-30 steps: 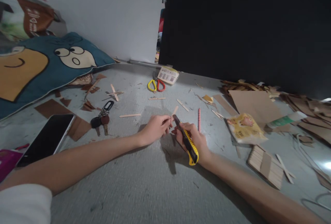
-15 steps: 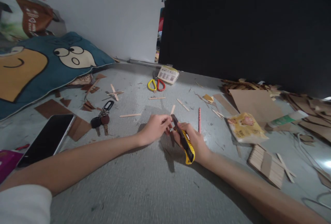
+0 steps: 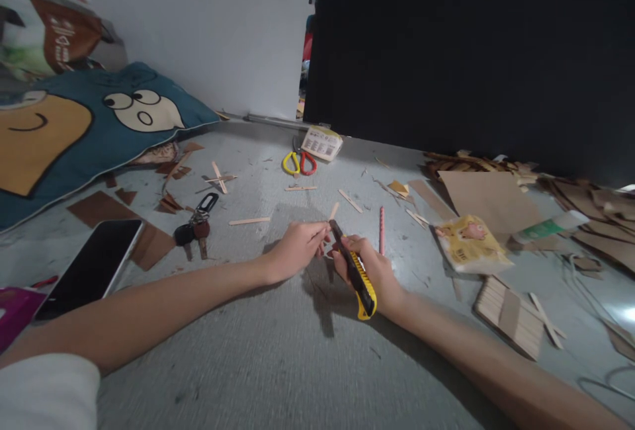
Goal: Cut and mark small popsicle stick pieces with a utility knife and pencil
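My left hand (image 3: 296,247) pinches a thin wooden craft stick (image 3: 334,211) low over the grey floor, its far end pointing away from me. My right hand (image 3: 373,270) is wrapped round a yellow and black utility knife (image 3: 357,275), whose tip meets the stick close to my left fingertips. Both hands sit together at the middle of the view. A pink pencil (image 3: 381,229) lies just right of my right hand.
Scissors (image 3: 299,161) and a labelled packet (image 3: 323,143) lie farther off. Keys (image 3: 195,223), a phone (image 3: 92,266) and brown card scraps are to the left, beside a blue cushion (image 3: 79,129). A yellow packet (image 3: 471,245), glued stick panel (image 3: 510,315) and cardboard pieces fill the right.
The hands stay nearly in place. The knife and my right hand have shifted slightly along the stick, and the stick's angle has changed a little.
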The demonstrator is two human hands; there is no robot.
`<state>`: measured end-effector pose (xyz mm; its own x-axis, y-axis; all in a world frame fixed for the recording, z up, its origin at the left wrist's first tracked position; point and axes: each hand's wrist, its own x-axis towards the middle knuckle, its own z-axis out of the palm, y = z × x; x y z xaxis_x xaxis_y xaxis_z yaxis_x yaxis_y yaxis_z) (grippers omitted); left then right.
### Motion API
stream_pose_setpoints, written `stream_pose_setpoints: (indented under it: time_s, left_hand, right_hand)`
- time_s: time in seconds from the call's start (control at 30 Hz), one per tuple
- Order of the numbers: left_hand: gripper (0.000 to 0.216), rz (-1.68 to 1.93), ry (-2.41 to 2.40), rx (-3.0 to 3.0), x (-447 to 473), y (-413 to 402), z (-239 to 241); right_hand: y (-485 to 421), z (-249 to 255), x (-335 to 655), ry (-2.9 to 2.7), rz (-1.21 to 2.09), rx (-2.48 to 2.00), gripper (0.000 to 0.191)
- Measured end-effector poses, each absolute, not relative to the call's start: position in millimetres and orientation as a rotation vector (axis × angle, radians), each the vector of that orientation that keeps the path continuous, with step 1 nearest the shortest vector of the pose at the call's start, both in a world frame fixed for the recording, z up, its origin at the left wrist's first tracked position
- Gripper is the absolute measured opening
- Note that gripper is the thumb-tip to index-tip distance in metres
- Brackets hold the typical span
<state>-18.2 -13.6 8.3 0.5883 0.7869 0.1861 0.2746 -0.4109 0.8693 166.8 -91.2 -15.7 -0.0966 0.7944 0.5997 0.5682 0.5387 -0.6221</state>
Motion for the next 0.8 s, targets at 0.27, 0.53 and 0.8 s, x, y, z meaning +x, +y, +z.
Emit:
stream_pose_setpoints:
  time_s: [0.27, 0.53, 0.8]
  left_hand:
    - [0.034, 0.756, 0.893, 1.942, -16.4, -14.5, 12.6]
    - [0.033, 0.761, 0.897, 1.824, -15.0, -15.8, 15.7]
    - [0.033, 0.838, 0.827, 2.016, -20.4, -16.0, 7.4]
  right_hand:
    - [-90.9, -13.2, 164.8, -1.790, 0.337, -1.108, 0.008]
    - [-90.5, -7.9, 162.5, -1.838, 0.295, -1.036, 0.009]
    - [-93.0, -10.5, 164.8, -1.927, 0.162, -1.022, 0.009]
